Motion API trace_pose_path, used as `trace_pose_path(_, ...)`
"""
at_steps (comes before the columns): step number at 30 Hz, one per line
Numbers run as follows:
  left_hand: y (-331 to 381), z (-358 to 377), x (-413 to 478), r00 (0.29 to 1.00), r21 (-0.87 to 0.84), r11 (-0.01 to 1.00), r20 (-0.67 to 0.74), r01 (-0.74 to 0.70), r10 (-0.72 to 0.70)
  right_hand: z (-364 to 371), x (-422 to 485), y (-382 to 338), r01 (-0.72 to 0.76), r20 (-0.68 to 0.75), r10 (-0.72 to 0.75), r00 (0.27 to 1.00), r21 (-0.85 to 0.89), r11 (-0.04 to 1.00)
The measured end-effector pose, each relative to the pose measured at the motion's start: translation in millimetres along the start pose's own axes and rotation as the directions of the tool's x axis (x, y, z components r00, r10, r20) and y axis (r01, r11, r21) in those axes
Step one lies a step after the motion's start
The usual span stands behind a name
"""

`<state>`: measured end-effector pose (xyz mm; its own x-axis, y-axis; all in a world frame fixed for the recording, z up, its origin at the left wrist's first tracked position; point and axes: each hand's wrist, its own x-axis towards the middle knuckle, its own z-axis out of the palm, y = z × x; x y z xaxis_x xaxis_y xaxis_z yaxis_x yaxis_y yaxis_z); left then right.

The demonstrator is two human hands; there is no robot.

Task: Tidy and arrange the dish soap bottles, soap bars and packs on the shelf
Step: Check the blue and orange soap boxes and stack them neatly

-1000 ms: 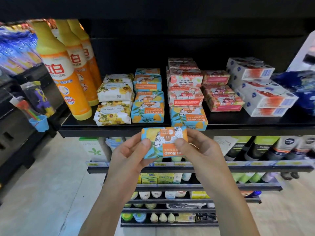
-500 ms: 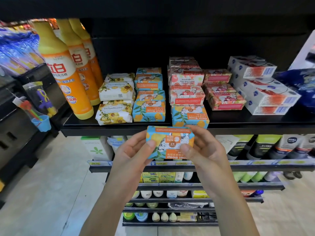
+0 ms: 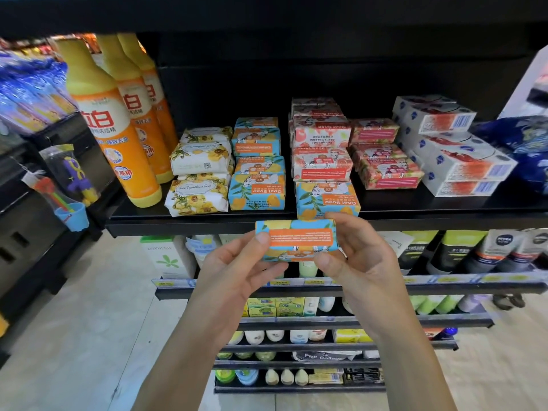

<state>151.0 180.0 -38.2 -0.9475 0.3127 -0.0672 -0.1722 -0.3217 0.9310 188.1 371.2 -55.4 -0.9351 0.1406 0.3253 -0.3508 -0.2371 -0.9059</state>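
We cannot see the two ends of the soap bar (image 3: 296, 238), because the left hand (image 3: 237, 268) and the right hand (image 3: 361, 262) pinch it there and cover them. The small words on its orange label are too blurry to read. The tops of the orange bottles (image 3: 100, 120) hide behind the dark shelf (image 3: 296, 10) above. The blue bag (image 3: 522, 149) runs off the right edge. The price tags (image 3: 280, 282) are too blurry to read.

Both hands — left hand (image 3: 237, 271), right hand (image 3: 360, 262) — pinch blue-yellow soap bar (image 3: 296, 240) before shelf (image 3: 444, 216) edge.
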Motion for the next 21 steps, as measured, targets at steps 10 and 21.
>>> trace_pose_path(10, 1, 3, -1, 0.999, 0.018, 0.999, -0.004, -0.044, 0.044, 4, 0, -6, -0.26, -0.144, 0.252, 0.957, -0.043, 0.965)
trace_pose_path(21, 6, 8, -6, 0.998, 0.018, 0.998, -0.013, -0.055, 0.055, 8, 0, -15, -0.276, -0.153, 0.271, 0.951, -0.019, 0.961)
